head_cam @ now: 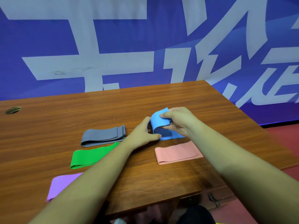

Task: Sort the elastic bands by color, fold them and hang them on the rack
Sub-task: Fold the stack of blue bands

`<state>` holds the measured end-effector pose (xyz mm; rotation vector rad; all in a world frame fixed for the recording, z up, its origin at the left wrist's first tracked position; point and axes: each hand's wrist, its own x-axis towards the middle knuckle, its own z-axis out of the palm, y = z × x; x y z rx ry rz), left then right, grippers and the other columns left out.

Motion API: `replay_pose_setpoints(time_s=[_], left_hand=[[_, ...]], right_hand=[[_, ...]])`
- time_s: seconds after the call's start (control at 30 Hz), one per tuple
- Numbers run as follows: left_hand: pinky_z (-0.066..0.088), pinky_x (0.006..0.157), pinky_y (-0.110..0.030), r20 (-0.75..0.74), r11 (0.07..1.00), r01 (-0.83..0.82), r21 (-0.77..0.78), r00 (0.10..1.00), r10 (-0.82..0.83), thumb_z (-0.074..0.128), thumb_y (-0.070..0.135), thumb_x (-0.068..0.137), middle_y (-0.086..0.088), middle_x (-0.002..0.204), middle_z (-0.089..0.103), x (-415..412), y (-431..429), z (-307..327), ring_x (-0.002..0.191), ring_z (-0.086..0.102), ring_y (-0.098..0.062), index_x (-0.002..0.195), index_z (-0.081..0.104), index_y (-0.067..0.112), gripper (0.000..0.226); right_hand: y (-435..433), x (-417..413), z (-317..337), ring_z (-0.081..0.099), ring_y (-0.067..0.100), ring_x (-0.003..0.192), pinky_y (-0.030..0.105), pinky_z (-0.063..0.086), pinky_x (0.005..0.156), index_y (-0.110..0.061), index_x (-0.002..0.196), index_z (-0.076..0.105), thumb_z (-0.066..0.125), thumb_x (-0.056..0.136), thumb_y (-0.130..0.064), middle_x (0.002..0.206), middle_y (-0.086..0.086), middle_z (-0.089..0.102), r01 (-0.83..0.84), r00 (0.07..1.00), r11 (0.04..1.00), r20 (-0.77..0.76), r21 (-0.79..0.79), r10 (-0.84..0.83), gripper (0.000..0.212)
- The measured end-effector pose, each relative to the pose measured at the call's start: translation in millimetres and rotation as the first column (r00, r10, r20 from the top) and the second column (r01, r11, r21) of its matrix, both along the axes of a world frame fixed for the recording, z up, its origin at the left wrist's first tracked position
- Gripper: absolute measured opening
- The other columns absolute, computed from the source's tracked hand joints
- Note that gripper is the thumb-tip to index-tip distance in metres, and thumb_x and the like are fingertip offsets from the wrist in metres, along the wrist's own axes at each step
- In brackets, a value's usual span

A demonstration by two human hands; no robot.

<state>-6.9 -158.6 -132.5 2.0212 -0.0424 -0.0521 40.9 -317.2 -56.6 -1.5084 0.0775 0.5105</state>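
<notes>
Blue band (pixel 159 122) sits right of the bench's (pixel 161 97) middle, half doubled. Its long axis runs along the far edge, bend to the left. Right hand (pixel 178 120) is nearer the free end, grip clamped on the top flap. Left hand (pixel 142 135) brackets the bend, finger and thumb closed on it.

Head view, down, seemingly near table (pixel 145 102)
</notes>
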Motion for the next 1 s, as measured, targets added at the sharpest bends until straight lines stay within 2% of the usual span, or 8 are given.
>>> replay_pose_setpoints(time_s=[0.1,0.2,0.3,0.43,0.6,0.73,0.83,1.0], left_hand=[[0.047,0.103,-0.038,-0.012,0.999,0.03,0.017,0.999,-0.03,0.079,0.025,0.071,0.002,0.115,0.064,3,1,-2,0.106,0.061,-0.011,0.109,0.05,0.028,0.048],[0.054,0.089,-0.042,-0.005,0.996,0.047,0.076,0.999,-0.047,0.077,0.02,0.073,0.0,0.104,0.065,11,4,14,0.089,0.063,-0.012,0.11,0.049,0.023,0.047],[0.054,0.078,-0.044,-0.017,0.98,0.058,0.191,0.998,-0.055,0.074,0.026,0.071,-0.001,0.098,0.065,14,8,25,0.077,0.06,-0.014,0.108,0.047,0.024,0.046],[0.046,0.069,-0.035,0.011,0.879,0.091,0.467,0.994,-0.108,0.071,0.031,0.076,-0.001,0.097,0.059,9,9,24,0.085,0.056,-0.021,0.113,0.043,0.023,0.048],[0.039,0.083,-0.032,0.007,0.79,0.121,0.602,0.988,-0.157,0.074,0.036,0.075,0.003,0.111,0.049,9,4,14,0.104,0.047,-0.018,0.128,0.04,0.021,0.065],[0.044,0.082,-0.032,-0.001,0.818,0.134,0.559,0.987,-0.161,0.074,0.033,0.074,0.001,0.112,0.053,14,1,7,0.101,0.049,-0.018,0.127,0.04,0.022,0.063],[0.037,0.075,-0.028,0.054,0.837,0.106,0.537,0.986,-0.159,0.072,0.031,0.078,0.001,0.108,0.053,14,-1,4,0.097,0.048,-0.016,0.119,0.044,0.023,0.05],[0.04,0.086,-0.029,0.088,0.791,0.089,0.605,0.98,-0.178,0.073,0.034,0.082,0.003,0.109,0.05,11,1,-2,0.102,0.047,-0.016,0.113,0.052,0.025,0.039]], right_hand=[[-8,9,2,0.07,0.031,0.09,0.049,0.06,0.078,0.004,0.094,0.06,0.066,0.085,0.004,0.094,0.023,0.067,0.009,1.0,1.0,0.005,0.002,-0.009,0.01],[-19,15,1,0.07,0.031,0.095,0.045,0.061,0.075,0.008,0.102,0.06,0.065,0.086,0.004,0.101,0.025,0.068,0.049,0.999,0.999,-0.002,-0.002,-0.049,0.017],[-31,19,-3,0.07,0.03,0.088,0.038,0.062,0.067,0.005,0.094,0.061,0.063,0.087,0.004,0.095,0.024,0.067,0.095,0.995,0.992,0.037,-0.079,-0.092,0.007],[-41,16,-24,0.067,0.024,0.077,0.032,0.061,0.054,-0.005,0.08,0.059,0.066,0.087,-0.001,0.09,0.018,0.064,0.11,0.992,0.957,0.086,-0.27,-0.089,0.011],[-49,22,-51,0.055,0.024,0.063,0.039,0.054,0.06,-0.012,0.06,0.054,0.069,0.08,-0.009,0.067,0.008,0.056,0.193,0.955,0.787,0.295,-0.585,-0.015,0.026],[-58,27,-56,0.061,0.024,0.08,0.031,0.045,0.067,-0.006,0.084,0.068,0.065,0.083,-0.01,0.082,0.009,0.067,0.269,0.906,0.713,0.421,-0.647,0.04,0.005],[-62,27,-62,0.061,0.023,0.086,0.028,0.041,0.068,-0.011,0.097,0.063,0.07,0.083,-0.013,0.087,0.005,0.065,0.321,0.858,0.689,0.508,-0.65,0.079,0.016],[-62,25,-84,0.058,0.029,0.096,0.034,0.046,0.081,-0.011,0.103,0.063,0.069,0.087,-0.019,0.105,0.01,0.057,0.356,0.809,0.608,0.56,-0.71,0.181,0.019]])
